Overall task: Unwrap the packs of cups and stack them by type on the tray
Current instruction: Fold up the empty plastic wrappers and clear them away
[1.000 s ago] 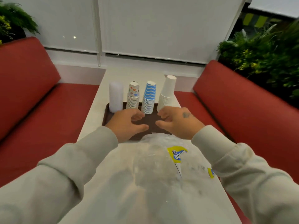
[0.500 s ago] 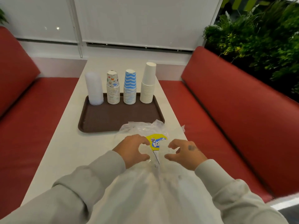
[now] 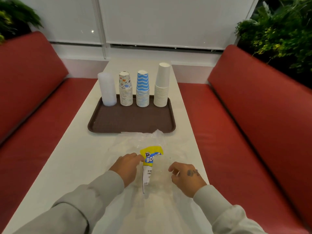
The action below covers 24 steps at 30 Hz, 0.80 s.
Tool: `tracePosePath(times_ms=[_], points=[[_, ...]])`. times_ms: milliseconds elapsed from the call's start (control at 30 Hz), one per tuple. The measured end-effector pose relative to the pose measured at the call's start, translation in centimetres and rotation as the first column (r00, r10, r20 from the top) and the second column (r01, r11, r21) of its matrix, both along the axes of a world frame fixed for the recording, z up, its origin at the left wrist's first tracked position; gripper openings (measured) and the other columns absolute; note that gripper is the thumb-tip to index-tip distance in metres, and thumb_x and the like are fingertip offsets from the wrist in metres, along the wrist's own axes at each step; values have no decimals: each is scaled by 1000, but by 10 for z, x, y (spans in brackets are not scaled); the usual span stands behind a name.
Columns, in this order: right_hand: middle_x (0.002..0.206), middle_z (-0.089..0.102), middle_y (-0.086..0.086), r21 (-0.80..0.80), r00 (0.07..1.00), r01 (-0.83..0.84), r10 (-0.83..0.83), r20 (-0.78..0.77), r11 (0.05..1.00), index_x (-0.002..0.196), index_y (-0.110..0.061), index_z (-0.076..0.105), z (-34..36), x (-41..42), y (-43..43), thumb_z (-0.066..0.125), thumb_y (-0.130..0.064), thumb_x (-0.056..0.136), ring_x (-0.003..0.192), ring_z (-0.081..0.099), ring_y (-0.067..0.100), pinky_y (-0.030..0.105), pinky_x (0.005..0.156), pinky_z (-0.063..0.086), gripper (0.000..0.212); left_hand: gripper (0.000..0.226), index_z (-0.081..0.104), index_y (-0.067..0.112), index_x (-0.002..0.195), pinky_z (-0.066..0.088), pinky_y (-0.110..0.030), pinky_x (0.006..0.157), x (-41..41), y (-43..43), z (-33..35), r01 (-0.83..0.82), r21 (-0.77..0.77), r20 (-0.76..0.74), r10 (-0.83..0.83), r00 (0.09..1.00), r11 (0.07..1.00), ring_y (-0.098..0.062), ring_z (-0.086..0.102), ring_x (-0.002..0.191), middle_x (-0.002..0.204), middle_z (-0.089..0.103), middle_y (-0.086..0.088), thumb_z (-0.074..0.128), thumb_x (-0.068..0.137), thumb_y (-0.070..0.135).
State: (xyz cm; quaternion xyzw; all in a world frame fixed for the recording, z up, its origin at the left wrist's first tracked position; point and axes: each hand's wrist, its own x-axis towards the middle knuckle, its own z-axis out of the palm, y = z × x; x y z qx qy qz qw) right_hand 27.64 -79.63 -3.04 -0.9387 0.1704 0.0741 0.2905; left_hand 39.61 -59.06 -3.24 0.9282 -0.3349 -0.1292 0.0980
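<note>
Head view: four cup stacks, clear (image 3: 107,89), patterned (image 3: 125,89), blue (image 3: 142,89) and white (image 3: 161,85), stand along the tray's (image 3: 131,122) far edge. Nearer, both hands rest on the empty wrappers (image 3: 152,166): left hand (image 3: 125,167) with fingers at the yellow label (image 3: 151,156), right hand (image 3: 186,177) loosely curled, gripping nothing clearly.

Hands (image 3: 125,168) back from tray (image 3: 131,122)

A café or diner booth: 2 red padded benches (image 3: 263,105) flank a narrow white surface (image 3: 70,159), a brown serving tray (image 3: 131,122) on it, greenery (image 3: 278,31) behind, blinds (image 3: 168,21) drawn.
</note>
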Motion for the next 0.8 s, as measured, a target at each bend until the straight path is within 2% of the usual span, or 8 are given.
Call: tracePosePath(times_ms=[100,200,367,433,500,600,700,800], points=[[93,67,-14,70,997,24,-29,70,997,101,-31,68,10,8,2,66,-39,84,85,63,9,26,78,52,19,48,48,31,138,35,-24,98,-3,8,-1,-36,0,10,36,999,999,-16,50,121,130,54,6,42,97,5],[87,66,-12,144,971,89,-118,206,986,96,-30,65,18,29,9,68,-44,83,79,62,12,32,76,54,20,46,48,31,137,33,-24,99,-7,16,-2,-75,-32,8,76,997,997,-14,47,123,132,52,9,46,97,8],[110,59,-3,340,956,181,-246,161,923,126,-26,49,31,66,22,70,-46,87,96,59,21,31,79,46,49,31,52,27,127,28,-26,101,-13,26,3,-138,-38,71,140,988,990,-15,44,124,130,50,9,55,97,23],[108,60,1,395,956,205,-270,115,896,132,-25,42,33,78,28,72,-41,87,95,55,19,31,79,43,56,33,52,28,128,29,-26,102,-13,30,3,-153,-31,73,155,985,988,-15,44,124,132,50,10,56,96,27],[95,64,2,475,947,225,-305,98,851,131,-23,43,33,88,33,73,-29,87,85,55,13,28,76,43,54,36,51,29,131,29,-27,103,-12,36,2,-148,-17,58,149,987,989,-15,44,125,135,50,10,55,96,26],[91,70,3,546,933,233,-344,108,805,122,-20,54,30,100,38,70,-13,87,81,60,13,25,65,45,39,36,52,28,132,31,-30,104,-8,48,-2,-126,3,64,126,990,992,-17,45,127,137,50,9,55,96,21],[81,71,-1,618,930,186,-340,141,764,110,-18,66,35,109,34,72,-9,85,81,65,20,28,71,48,27,35,53,28,131,31,-30,104,-1,57,-1,-123,4,68,123,990,992,-17,45,127,137,50,8,53,97,18],[81,69,4,756,935,109,-324,142,646,100,-14,70,51,117,35,70,0,86,79,66,19,30,67,53,20,30,57,28,125,33,-29,105,13,68,6,-151,-67,26,153,988,986,-15,48,124,132,52,9,58,95,28]])
